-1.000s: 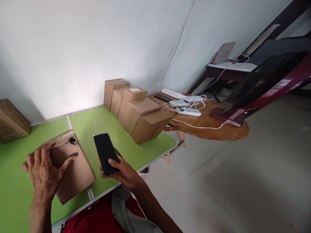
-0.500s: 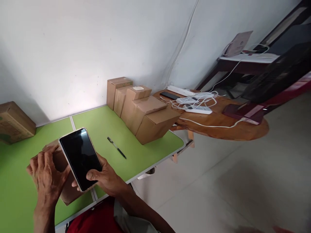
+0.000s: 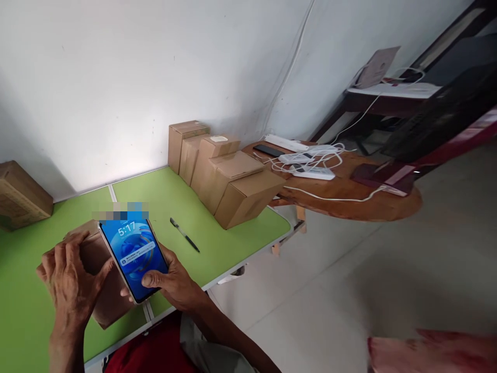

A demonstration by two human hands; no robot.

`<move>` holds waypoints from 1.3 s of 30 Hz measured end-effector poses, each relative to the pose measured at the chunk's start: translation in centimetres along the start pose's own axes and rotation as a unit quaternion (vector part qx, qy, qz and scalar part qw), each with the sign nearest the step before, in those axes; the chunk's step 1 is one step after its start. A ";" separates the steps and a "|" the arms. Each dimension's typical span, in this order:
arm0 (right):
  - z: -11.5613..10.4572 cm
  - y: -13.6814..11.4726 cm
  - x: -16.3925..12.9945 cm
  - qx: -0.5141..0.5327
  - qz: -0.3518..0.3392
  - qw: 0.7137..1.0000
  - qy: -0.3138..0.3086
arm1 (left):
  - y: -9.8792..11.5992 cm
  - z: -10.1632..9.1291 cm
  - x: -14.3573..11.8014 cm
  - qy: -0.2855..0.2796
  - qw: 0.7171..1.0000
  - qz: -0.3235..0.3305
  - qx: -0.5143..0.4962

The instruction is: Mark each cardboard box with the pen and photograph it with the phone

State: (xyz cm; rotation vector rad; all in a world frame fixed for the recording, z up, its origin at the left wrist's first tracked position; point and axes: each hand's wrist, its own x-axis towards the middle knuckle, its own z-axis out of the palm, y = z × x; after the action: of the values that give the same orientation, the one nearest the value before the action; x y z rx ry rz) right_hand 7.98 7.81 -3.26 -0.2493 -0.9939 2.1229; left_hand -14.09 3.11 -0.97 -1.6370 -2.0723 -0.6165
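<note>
My right hand [image 3: 174,280] holds a smartphone [image 3: 142,267] in a clear case, thumb lying over the lower part of the screen. The lit screen shows 5:17 and a notification on a blue background; its top edge is blurred out by pixelation. Beneath the phone a brown cardboard box [image 3: 112,308] rests on the green table [image 3: 240,246]. My left hand [image 3: 70,282] grips this box from the left, fingers bent over its far side and thumb across its top. Right of the phone lies a black pen [image 3: 184,234].
Several cardboard boxes [image 3: 248,202] stand in a row at the table's right rear. Another carton [image 3: 27,199] is by the wall at left. A wooden table [image 3: 382,210] beyond bears white power strips [image 3: 316,173] and tangled cables. Reddish fabric [image 3: 430,352] appears at lower right.
The phone's screen has gone from black to lit, and the phone has shifted slightly right and down. Reddish fabric has come further into view at lower right.
</note>
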 end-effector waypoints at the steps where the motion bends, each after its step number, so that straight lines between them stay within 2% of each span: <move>1: -0.2 0.0 -0.1 0.001 -0.003 1.000 0.007 | 0.0 0.0 0.0 0.001 1.000 -0.004 0.000; 6: -2.2 0.2 -0.7 -0.018 -0.033 0.994 0.101 | 0.5 -0.1 0.0 0.015 1.000 -0.016 -0.017; 9: -4.7 0.6 -0.7 -0.060 -0.033 0.983 0.168 | 1.1 -0.4 0.1 0.024 0.999 -0.024 -0.030; 11: -6.9 1.1 -0.5 -0.129 -0.024 0.966 0.223 | 1.3 -0.4 0.1 0.026 0.999 -0.025 -0.031; 14: -9.9 2.0 0.1 -0.307 0.005 0.902 0.303 | 1.3 -0.3 0.1 0.037 0.999 -0.025 -0.029; 16: -11.3 2.4 0.6 -0.388 0.033 0.861 0.327 | 1.2 0.0 0.0 0.045 0.998 -0.028 -0.028; 18: -12.1 2.6 1.1 -0.428 0.057 0.838 0.332 | 1.2 0.2 0.0 0.047 0.998 -0.031 -0.026; 21: -12.2 2.7 1.7 -0.497 0.092 0.795 0.336 | 1.0 0.2 -0.1 0.046 0.998 -0.029 -0.024; 26: -11.2 2.9 2.1 -0.595 0.144 0.716 0.335 | 0.8 0.1 -0.5 0.044 0.998 -0.025 -0.024; 30: -10.6 3.0 1.8 -0.641 0.156 0.674 0.331 | 1.0 -0.1 -0.9 0.048 0.998 -0.020 -0.030; 33: -10.2 2.6 1.5 -0.659 0.146 0.660 0.329 | 1.3 -0.4 -1.3 0.074 0.996 0.000 -0.049; 36: -9.6 2.0 1.5 -0.661 0.117 0.670 0.317 | 1.2 -0.7 -1.7 0.096 0.991 0.035 -0.087; 37: -9.3 1.9 1.6 -0.662 0.102 0.677 0.305 | 1.0 -0.7 -1.9 0.101 0.989 0.042 -0.099; 38: -9.0 1.9 1.8 -0.655 0.082 0.697 0.281 | 0.7 -0.5 -2.2 0.108 0.987 0.037 -0.109; 39: -8.7 2.0 2.1 -0.632 0.061 0.734 0.240 | 0.3 -0.2 -2.4 0.115 0.986 0.020 -0.117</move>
State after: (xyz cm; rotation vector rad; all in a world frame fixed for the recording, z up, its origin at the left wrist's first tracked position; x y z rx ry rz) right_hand 9.41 13.48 -10.34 -1.4524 -1.9333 0.9876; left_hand -13.29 1.13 -2.17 -1.6390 -1.8520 -1.0168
